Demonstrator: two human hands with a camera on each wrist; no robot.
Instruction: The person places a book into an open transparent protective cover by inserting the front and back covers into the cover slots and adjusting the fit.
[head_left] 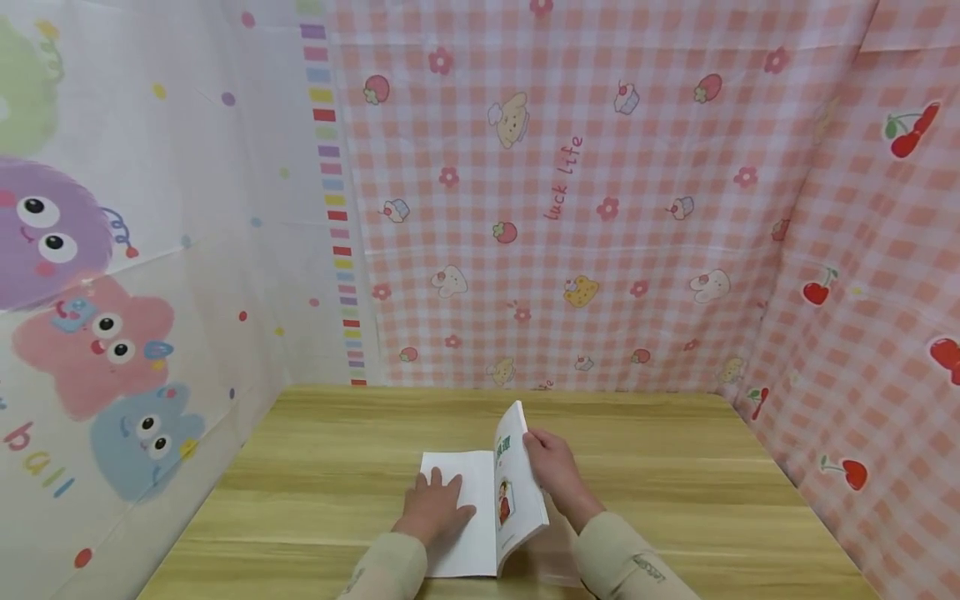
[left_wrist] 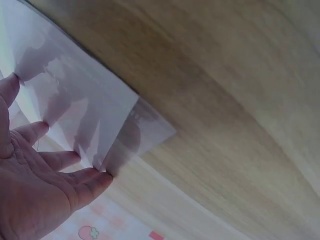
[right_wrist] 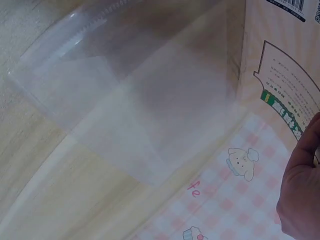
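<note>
A thin paperback book (head_left: 519,500) stands partly raised on the table, its white title page with green lettering and a small red picture facing left. My right hand (head_left: 557,471) grips the raised pages and back cover by their outer edge. Flat on the table lies the white inside of the front cover (head_left: 474,542), and my left hand (head_left: 435,507) rests on it with spread fingers. Clear plastic film (left_wrist: 155,131) sticks out past that cover's corner in the left wrist view. On the other side, a clear plastic flap (right_wrist: 150,110) spreads beside the printed back cover (right_wrist: 280,60).
The wood-grain table (head_left: 322,467) extends around the book to both sides and behind. A pink checked cloth (head_left: 555,250) hangs at the back and right, and a white cartoon-printed cloth (head_left: 210,317) hangs at the left.
</note>
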